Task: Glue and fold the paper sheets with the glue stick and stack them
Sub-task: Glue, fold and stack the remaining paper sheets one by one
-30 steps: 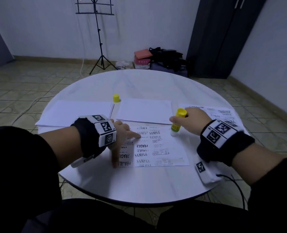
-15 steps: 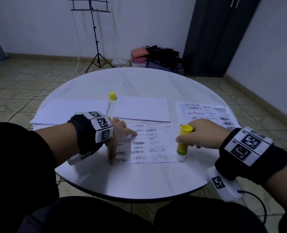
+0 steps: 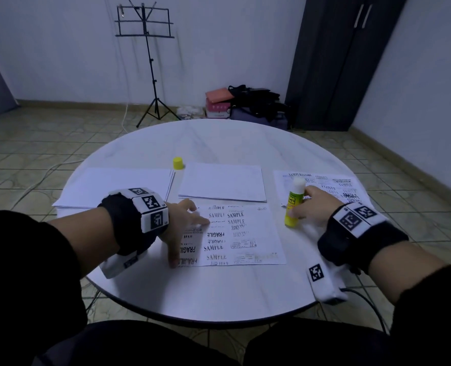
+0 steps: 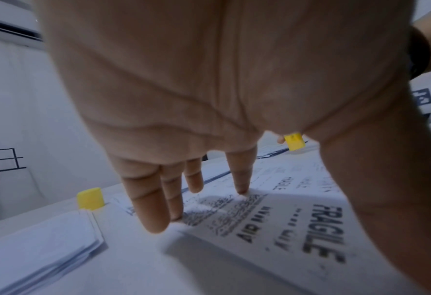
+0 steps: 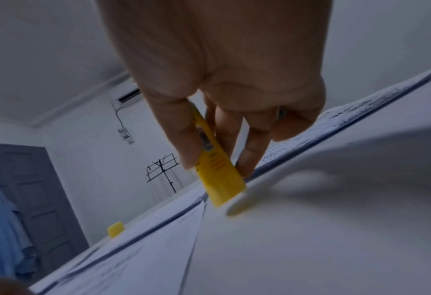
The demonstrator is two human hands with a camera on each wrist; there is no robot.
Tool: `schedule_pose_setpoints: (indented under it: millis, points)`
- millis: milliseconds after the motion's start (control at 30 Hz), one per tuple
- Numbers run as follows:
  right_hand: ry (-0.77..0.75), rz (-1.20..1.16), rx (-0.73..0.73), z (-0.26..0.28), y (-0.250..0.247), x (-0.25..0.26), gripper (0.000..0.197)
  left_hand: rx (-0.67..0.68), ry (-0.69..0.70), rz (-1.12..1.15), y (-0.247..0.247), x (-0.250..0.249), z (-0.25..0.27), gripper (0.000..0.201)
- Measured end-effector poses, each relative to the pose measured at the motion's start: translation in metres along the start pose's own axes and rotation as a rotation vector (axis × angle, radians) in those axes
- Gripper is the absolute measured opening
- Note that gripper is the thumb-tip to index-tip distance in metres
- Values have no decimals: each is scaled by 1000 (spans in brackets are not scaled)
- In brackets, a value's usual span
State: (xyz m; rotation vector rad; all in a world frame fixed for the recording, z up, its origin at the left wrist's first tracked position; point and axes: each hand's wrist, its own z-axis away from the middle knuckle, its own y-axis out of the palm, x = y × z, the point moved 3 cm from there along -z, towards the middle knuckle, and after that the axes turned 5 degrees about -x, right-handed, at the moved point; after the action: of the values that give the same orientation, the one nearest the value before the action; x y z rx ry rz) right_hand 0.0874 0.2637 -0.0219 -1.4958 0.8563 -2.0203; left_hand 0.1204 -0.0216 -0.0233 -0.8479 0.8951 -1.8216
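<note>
On the round white table (image 3: pixel 219 294), near its front edge, the left hand (image 3: pixel 182 223) presses spread fingers flat on the printed sheet (image 3: pixel 248 241); the right hand (image 3: pixel 314 207) grasps the upright glue stick (image 3: pixel 294 204) just right of it.

Black long sleeves (image 3: pixel 20 247) covered both arms, pushed back off the forearms. Each wrist wore a wide black band (image 3: pixel 125 220) ringed with white blocks carrying black square-code markers (image 3: pixel 351 220). A white camera pod (image 3: pixel 324 283) hung under the right wrist, trailing a black cable (image 3: pixel 369 305).
</note>
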Motion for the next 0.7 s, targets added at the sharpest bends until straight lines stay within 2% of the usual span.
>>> schedule_pose_setpoints:
  millis: [100, 300, 400, 467, 567, 700]
  points:
    - [51, 68, -8, -6, 5, -2, 52, 14, 9, 24, 1, 0, 0, 114]
    - [119, 129, 1, -1, 8, -1, 53, -11, 40, 62, 5, 3, -1, 106]
    - [146, 354, 78, 21, 3, 6, 27, -49, 35, 95, 7, 8, 0, 107]
    - [95, 526, 190, 43, 10, 19, 26, -79, 30, 157, 6, 14, 3, 105]
    - [-81, 678, 336, 72, 33, 55, 34, -147, -16, 246, 4, 32, 6, 96]
    - [-322, 660, 401, 84, 75, 120, 34, -173, -144, 286, 5, 77, 3, 87]
